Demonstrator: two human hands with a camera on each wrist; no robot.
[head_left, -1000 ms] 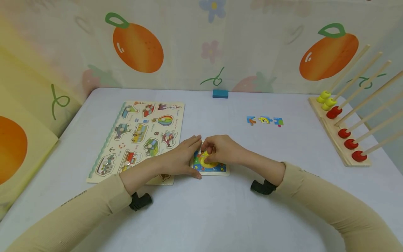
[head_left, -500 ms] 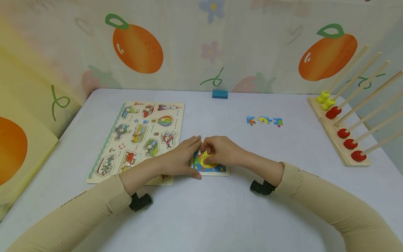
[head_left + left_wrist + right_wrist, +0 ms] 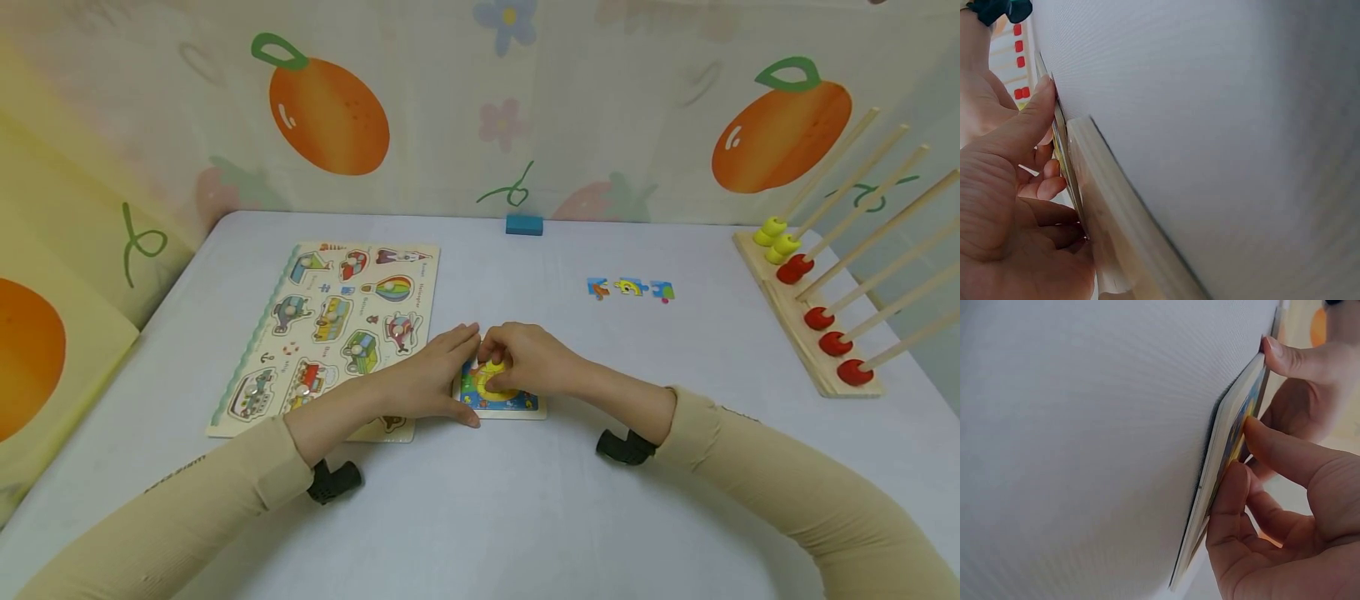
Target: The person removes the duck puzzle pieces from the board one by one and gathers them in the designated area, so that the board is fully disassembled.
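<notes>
A pale curtain (image 3: 600,100) printed with oranges, strawberries and flowers hangs behind a white surface (image 3: 487,517) with a finely woven look. The right hand (image 3: 532,358) has its thumb and bent fingers touching the yellow picture on a small puzzle (image 3: 517,402); whether they pinch a piece cannot be told. The left hand (image 3: 431,375) lies along the puzzle's left side, fingers extended, thumb by the near corner. The flat, square puzzle sits in front of the person, just beside a large wooden board (image 3: 367,304) of knobbed vehicle shapes. Three loose jigsaw pieces (image 3: 631,286) lie in a row farther back, with a blue block (image 3: 524,225) at the far edge. To the right, a plain wooden rack (image 3: 798,333) carries round sticks and rounded red and yellow beads. The right wrist view shows the puzzle's pale, layered edge, unseen from the head; the left wrist view reveals the large board's thick, smooth side (image 3: 1122,194).
</notes>
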